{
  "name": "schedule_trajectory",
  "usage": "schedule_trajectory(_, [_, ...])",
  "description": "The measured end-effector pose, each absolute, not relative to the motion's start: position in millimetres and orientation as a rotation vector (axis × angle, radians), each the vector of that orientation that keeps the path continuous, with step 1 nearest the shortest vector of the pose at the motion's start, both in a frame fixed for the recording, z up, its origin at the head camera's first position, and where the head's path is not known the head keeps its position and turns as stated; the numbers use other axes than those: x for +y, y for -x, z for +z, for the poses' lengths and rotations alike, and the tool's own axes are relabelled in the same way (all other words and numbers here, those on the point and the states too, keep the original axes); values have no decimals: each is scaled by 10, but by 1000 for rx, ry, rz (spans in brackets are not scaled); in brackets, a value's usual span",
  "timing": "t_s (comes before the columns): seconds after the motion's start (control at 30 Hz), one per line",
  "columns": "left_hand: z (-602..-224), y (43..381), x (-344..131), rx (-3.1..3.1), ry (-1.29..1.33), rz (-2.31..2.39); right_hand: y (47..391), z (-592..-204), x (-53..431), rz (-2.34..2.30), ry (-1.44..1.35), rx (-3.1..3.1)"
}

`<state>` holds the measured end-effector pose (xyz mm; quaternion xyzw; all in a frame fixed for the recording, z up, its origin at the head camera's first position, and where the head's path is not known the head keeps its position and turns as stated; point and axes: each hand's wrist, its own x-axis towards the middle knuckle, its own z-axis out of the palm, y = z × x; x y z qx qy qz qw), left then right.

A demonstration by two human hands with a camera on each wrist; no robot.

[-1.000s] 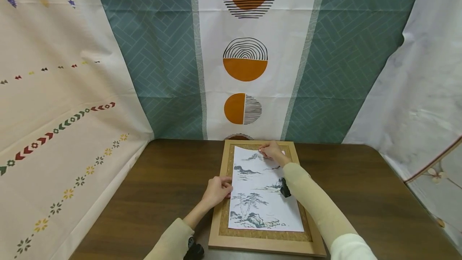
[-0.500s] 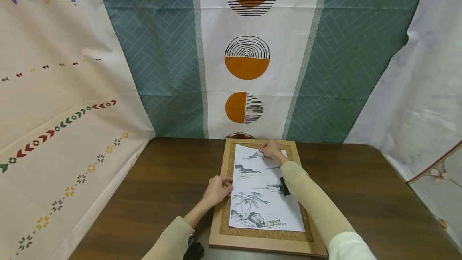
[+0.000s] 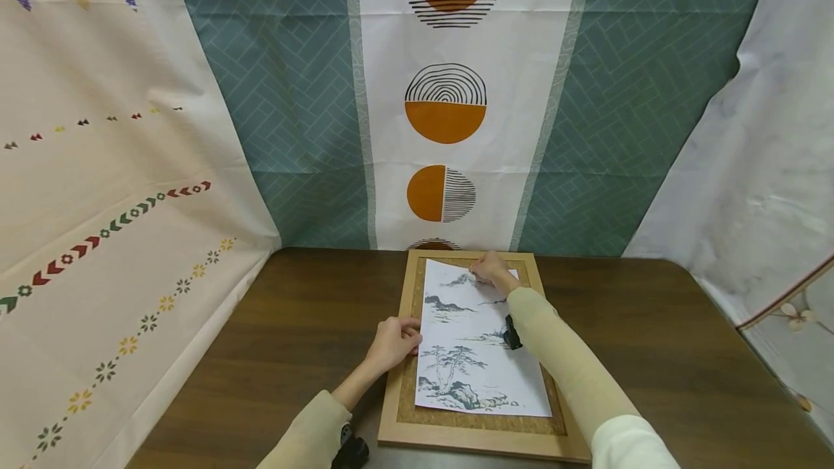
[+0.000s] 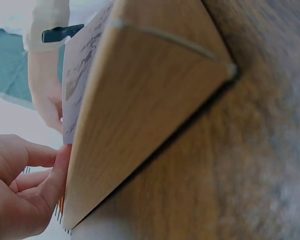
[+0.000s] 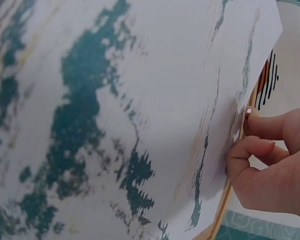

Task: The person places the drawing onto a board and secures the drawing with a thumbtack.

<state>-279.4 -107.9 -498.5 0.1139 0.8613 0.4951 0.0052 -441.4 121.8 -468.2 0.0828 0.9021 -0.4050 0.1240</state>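
Observation:
A white sheet of paper [image 3: 449,324] printed with grey-green ink landscapes lies over a wood-framed cork board [image 3: 482,422]. My left hand [image 3: 393,342] is at the sheet's left edge, and its thumb and a finger appear to pinch that edge. In the left wrist view the left hand [image 4: 27,185] is close against the wooden frame [image 4: 135,100]. At the sheet's top edge, my right hand [image 3: 491,271] has curled fingers. The right wrist view shows the right hand [image 5: 275,160] with a small pale pushpin [image 5: 248,111] at a fingertip, against the paper.
The board rests on a dark brown wooden table [image 3: 313,339]. Behind the table hangs a green and white cloth [image 3: 300,93] with orange circles. A patterned cream cloth [image 3: 130,237] covers the left side, and a pale cloth [image 3: 736,187] hangs at right.
The head view has shifted very slightly. Both hands stay at nearly the same places on the sheet, and the paper lies as before.

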Motion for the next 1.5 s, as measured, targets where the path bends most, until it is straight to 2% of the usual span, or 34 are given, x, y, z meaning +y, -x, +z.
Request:
schedule_trajectory(0.6, [-4986,2790,-1104,2694,-338,1568,4434,-4717,1190,-1196,-283,2645])
schedule_trajectory(1.1, [-4981,2784,-1130,2689,-313,1556,4286,-4681,1170,-1276,-225,2750])
schedule_trajectory(1.5, [-4991,2789,-1172,2658,-340,1589,4327,-4734,1397,-1469,-86,2457])
